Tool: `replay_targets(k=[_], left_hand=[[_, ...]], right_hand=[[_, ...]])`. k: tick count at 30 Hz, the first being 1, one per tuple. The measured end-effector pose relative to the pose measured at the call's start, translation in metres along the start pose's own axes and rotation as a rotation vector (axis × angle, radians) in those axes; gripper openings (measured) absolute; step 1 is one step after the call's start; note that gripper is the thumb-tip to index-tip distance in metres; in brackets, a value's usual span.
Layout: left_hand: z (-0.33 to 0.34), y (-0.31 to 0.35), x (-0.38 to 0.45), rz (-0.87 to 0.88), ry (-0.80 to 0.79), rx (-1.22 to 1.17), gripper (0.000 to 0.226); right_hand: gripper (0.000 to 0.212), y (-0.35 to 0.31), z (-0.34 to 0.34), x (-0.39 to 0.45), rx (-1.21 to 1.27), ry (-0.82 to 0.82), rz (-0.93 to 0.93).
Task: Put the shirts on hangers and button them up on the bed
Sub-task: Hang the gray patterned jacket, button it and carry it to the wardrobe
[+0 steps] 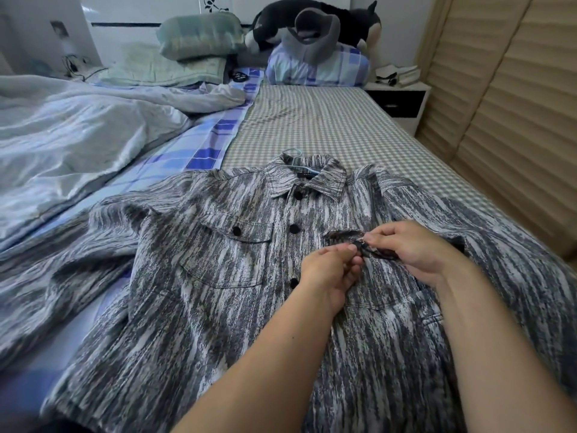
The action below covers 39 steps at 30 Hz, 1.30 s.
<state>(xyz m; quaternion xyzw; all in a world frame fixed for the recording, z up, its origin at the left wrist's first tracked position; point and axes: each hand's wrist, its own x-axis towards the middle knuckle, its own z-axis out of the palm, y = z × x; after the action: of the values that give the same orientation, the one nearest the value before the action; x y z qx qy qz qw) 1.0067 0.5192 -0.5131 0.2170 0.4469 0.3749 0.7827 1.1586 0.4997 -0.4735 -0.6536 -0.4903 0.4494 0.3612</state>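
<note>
A grey and white streaked shirt (199,276) lies face up on the bed (327,126), collar away from me. A light blue hanger (295,156) sits inside it, its hook poking out above the collar. Three black buttons down the front placket look fastened. The left chest pocket flap shows its black button. My left hand (327,276) and my right hand (415,248) meet at the right chest pocket flap (365,245), both pinching its fabric. The flap's button is hidden by my fingers.
A rumpled pale duvet (78,129) fills the left of the bed. Pillows (199,35), a plush dog (315,20) and a grey neck pillow (312,32) lie at the headboard. A nightstand (399,101) and a slatted wardrobe (515,89) stand on the right.
</note>
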Motion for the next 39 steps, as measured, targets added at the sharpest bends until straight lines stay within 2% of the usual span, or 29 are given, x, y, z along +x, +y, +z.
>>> replay_targets(k=[3, 6, 7, 10, 12, 17, 20, 24, 26, 29, 32, 39], left_hand=[[-0.002, -0.001, 0.001, -0.020, -0.006, 0.009, 0.020], [-0.001, 0.000, 0.002, -0.015, 0.019, -0.005, 0.016], [0.000, 0.000, 0.002, -0.012, 0.036, -0.011, 0.014], [0.002, 0.000, 0.002, 0.006, 0.054, -0.032, 0.013], [0.000, -0.002, 0.000, 0.020, 0.029, -0.061, 0.015], [-0.009, -0.002, -0.015, 0.029, -0.167, -0.163, 0.005], [-0.002, 0.002, -0.005, -0.005, -0.050, -0.163, 0.019], [0.007, 0.000, 0.007, -0.051, 0.018, -0.110, 0.012], [0.003, -0.001, 0.009, -0.055, -0.004, -0.072, 0.011], [-0.004, -0.001, 0.004, -0.049, -0.047, -0.054, 0.008], [-0.007, 0.001, 0.003, -0.064, -0.073, -0.045, 0.007], [-0.018, 0.011, 0.005, -0.176, -0.172, -0.048, 0.011]], right_hand=[[0.020, 0.002, -0.002, 0.001, 0.035, -0.037, 0.031], [0.013, 0.002, -0.003, 0.002, 0.037, -0.030, 0.035], [0.020, 0.002, -0.003, 0.000, 0.006, -0.013, 0.022], [0.042, -0.003, 0.003, -0.012, -0.171, 0.034, -0.023], [0.045, -0.007, 0.011, -0.023, -0.339, 0.046, -0.040], [0.046, -0.002, 0.050, -0.041, -0.693, 0.124, -0.084], [0.043, 0.009, 0.071, -0.051, -0.818, 0.119, -0.064], [0.044, 0.010, 0.058, -0.054, -0.716, 0.119, -0.111], [0.046, 0.009, 0.045, -0.053, -0.533, 0.171, -0.143], [0.025, 0.007, 0.037, -0.046, -0.218, 0.306, -0.126], [0.014, 0.008, 0.039, -0.029, -0.281, 0.378, -0.170], [0.013, 0.008, 0.040, -0.022, -0.437, 0.377, -0.232]])
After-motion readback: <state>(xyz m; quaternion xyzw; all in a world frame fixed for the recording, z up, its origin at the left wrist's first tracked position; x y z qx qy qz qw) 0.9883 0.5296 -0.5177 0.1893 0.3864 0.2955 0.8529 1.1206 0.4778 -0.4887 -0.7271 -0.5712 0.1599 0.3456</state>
